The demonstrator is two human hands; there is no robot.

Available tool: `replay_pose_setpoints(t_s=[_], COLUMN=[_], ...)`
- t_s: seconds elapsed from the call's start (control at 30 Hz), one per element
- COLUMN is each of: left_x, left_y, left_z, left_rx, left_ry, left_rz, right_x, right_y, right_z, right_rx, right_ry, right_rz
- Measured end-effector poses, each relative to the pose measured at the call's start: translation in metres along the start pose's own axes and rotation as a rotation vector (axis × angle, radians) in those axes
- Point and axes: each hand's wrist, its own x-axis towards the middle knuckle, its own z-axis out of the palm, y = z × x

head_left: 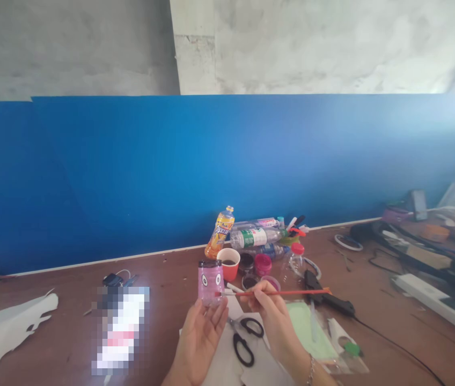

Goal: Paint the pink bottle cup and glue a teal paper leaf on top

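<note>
My left hand (pixel 201 335) holds up a small pink painted jar (pixel 210 281) with two drawn eyes, gripping it from below with fingers around its base. My right hand (pixel 270 313) pinches a thin red-handled paintbrush (pixel 287 292), whose tip touches the jar's lower right side. Black-handled scissors (pixel 246 338) lie on white paper (pixel 221 359) just below both hands. A red paper cup (pixel 228 262) with dark liquid stands right behind the jar.
Plastic bottles (pixel 251 236) and small paint pots (pixel 262 264) cluster behind the cup on the brown table (pixel 62 305). A black glue gun (pixel 326 300) with cable lies to the right; a white power strip (pixel 432 300) and tangled cords sit far right. A blue wall panel (pixel 131 171) rises behind.
</note>
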Motion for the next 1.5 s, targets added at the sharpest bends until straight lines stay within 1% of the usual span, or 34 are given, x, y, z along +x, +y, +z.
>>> replay_pose_setpoints(t_s=[0.13,0.27,0.33,0.4,0.53,0.63,0.83,0.97,1.03,1.1,1.2,1.27,1.33,1.43,1.5], left_x=[-0.001,-0.001,0.0,0.001,0.0,-0.001,0.0,0.0,0.0,0.001,0.001,0.002,0.002,0.001,0.001], left_y=[0.002,0.004,0.004,0.003,0.0,-0.001,0.001,0.003,0.004,0.003,0.001,0.0,-0.001,-0.001,-0.001], left_z=[0.0,0.001,0.001,0.001,0.0,-0.001,0.001,0.0,-0.001,-0.002,-0.004,-0.005,-0.004,-0.003,-0.002], left_rx=[-0.018,-0.039,-0.044,-0.04,-0.03,-0.018,0.002,-0.008,-0.008,-0.007,0.006,0.015,0.012,0.008,0.005], left_ry=[-0.014,-0.028,-0.02,-0.005,0.012,0.005,-0.042,-0.036,-0.027,-0.019,-0.036,-0.066,-0.073,-0.04,-0.028], left_rz=[-0.013,-0.007,0.004,0.005,-0.003,0.007,0.008,0.02,0.026,0.027,0.022,0.028,0.025,0.002,0.002], right_x=[0.002,0.004,0.004,0.003,-0.001,-0.003,0.001,0.006,0.007,0.005,0.0,-0.004,-0.006,-0.006,-0.004], right_y=[-0.006,-0.01,-0.009,-0.007,0.0,0.002,0.0,-0.002,-0.004,-0.005,-0.005,-0.003,-0.001,0.0,-0.001], right_z=[0.001,-0.003,-0.005,-0.006,-0.002,0.0,-0.002,-0.006,-0.007,-0.007,-0.003,0.0,0.001,0.002,0.001], right_rx=[-0.002,-0.039,-0.046,-0.022,-0.005,-0.027,-0.002,-0.048,-0.044,-0.009,0.027,0.003,-0.039,-0.064,-0.06], right_ry=[0.055,0.12,0.126,0.092,-0.023,-0.045,0.066,0.177,0.202,0.171,0.055,-0.016,-0.054,-0.053,0.004], right_rz=[-0.011,-0.052,-0.073,-0.067,-0.023,-0.026,-0.014,-0.04,-0.048,-0.052,-0.063,-0.083,-0.105,-0.109,-0.108])
